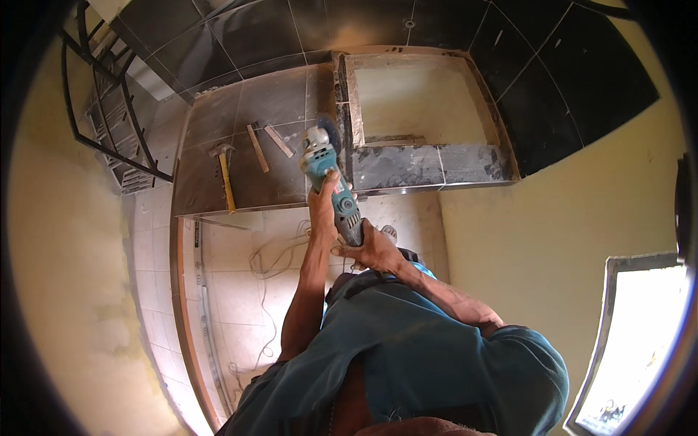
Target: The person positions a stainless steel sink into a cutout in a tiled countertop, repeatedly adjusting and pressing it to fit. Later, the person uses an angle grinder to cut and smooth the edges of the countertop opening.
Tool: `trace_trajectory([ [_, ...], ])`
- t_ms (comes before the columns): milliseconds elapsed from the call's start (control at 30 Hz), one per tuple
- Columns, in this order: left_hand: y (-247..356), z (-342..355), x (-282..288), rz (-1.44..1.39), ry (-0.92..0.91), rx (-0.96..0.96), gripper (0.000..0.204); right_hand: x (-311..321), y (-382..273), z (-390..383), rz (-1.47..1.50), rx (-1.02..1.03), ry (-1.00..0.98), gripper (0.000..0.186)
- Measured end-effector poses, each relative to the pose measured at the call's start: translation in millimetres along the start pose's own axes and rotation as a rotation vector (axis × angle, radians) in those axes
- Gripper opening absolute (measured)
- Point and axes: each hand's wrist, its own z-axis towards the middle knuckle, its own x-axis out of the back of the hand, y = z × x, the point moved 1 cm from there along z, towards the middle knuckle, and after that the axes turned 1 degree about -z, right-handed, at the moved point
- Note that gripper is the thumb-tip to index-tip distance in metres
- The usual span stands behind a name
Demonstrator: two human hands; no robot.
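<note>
Both my hands hold a teal angle grinder (320, 166) over the front part of a dark tiled counter (211, 174). My left hand (324, 207) is wrapped round the middle of its body. Farther back on the tool, my right hand (374, 248) grips the grey rear end. The grinder's disc (331, 133) stands beside the dusty strip left of a rectangular opening (414, 98) in the counter. Whether the disc touches the tile, I cannot tell.
A hammer with a yellow handle (227, 182) and two thin strips (257, 147) lie on the counter's left part. A cable (269, 272) trails over the floor below. Dark metal frames (109, 109) stand at the far left. A bright window (632, 341) is at the right.
</note>
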Motion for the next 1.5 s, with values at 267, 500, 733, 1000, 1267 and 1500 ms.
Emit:
trace_trajectory([
  [267, -9.2, 82.1, -59.8, 0.138, -0.013, 0.095, 0.049, 65.3, 3.7, 47.6, 0.449, 0.131, 0.05, 0.072],
  [500, -35.5, 129.1, -61.5, 0.129, 0.031, 0.251, 0.056, 72.8, 30.6, 92.9, 0.242, 0.068, 0.176, 0.05],
  [733, -38.3, 164.7, -82.1, 0.035, -0.084, 0.257, 0.047, 86.2, 21.5, 108.5, 0.372, -0.009, 0.403, 0.04],
  [1000, -33.8, 186.0, -125.8, 0.07, -0.41, 0.323, 0.05, 130.2, -22.6, 86.1, 0.354, -0.337, 0.5, 0.044],
  [1267, -30.9, 195.9, -43.7, 0.186, -0.443, 0.486, 0.028, 56.3, -14.0, 114.8, 0.127, -0.278, 0.575, 0.054],
  [1500, -10.5, 202.1, -22.7, 0.093, -0.338, 0.447, 0.031, 54.2, -28.1, 133.0, 0.105, -0.306, 0.456, 0.06],
])
